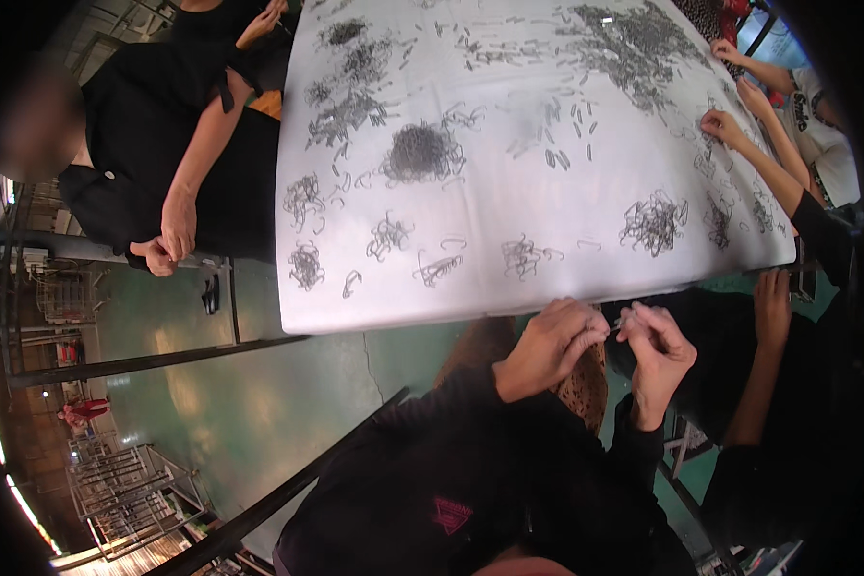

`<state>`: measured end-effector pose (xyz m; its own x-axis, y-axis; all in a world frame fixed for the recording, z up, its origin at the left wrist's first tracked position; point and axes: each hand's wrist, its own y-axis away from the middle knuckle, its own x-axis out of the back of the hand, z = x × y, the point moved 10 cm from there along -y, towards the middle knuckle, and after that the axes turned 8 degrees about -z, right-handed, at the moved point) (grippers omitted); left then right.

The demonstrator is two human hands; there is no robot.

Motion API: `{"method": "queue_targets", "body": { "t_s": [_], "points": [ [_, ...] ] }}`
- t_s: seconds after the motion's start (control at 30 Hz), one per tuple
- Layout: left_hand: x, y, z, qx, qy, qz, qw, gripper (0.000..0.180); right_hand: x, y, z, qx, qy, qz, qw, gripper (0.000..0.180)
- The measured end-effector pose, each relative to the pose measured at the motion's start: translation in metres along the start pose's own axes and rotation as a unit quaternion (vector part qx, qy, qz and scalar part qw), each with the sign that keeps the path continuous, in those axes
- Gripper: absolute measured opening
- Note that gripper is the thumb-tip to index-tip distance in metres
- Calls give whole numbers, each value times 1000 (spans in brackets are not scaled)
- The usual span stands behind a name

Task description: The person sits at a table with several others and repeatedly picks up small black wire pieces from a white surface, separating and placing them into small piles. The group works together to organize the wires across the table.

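Just off the near edge of the white-covered table, my two hands face each other with fingers pinched. My left hand is closed, thumb against forefinger. Close to its right, my right hand is closed in a similar pinch. A small metal wire piece shows between the fingertips, mostly covered by them. Nearest on the cloth lie a loose tangle of bent wire pieces and a denser heap of wire pieces.
Several more heaps lie across the table, among them a dense dark pile and a wide spread of small links. At the left sits a person in black. Other people's hands work along the right edge. Metal racks stand behind.
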<state>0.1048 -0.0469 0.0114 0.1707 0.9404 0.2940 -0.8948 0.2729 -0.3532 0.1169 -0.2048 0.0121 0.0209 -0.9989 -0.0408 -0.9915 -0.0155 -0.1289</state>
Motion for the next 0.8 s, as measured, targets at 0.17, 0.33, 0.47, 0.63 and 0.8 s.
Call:
{"method": "queue_targets", "body": {
  "t_s": [0.17, 0.33, 0.47, 0.63, 0.8],
  "points": [
    [-8, 0, 6, -5, -13, -39, 999, 7, 3, 10, -3, 3, -27, 17, 999, 23],
    [-8, 7, 11, -39, -36, -13, 999, 7, 5, 17, 0, 8, -53, 41, 998, 23],
    [-8, 11, 12, -43, -58, -2, 997, 10, -2, 17, 9, -14, -78, 10, 997, 24],
    [-9, 14, 5, -33, -82, -9, 996, 13, 0, 19, 11, -12, -43, 24, 999, 24],
    [4, 13, -5, -16, -26, 9, 999, 36, -4, 17, 14, 0, -138, 41, 990, 24]
  ]
}}
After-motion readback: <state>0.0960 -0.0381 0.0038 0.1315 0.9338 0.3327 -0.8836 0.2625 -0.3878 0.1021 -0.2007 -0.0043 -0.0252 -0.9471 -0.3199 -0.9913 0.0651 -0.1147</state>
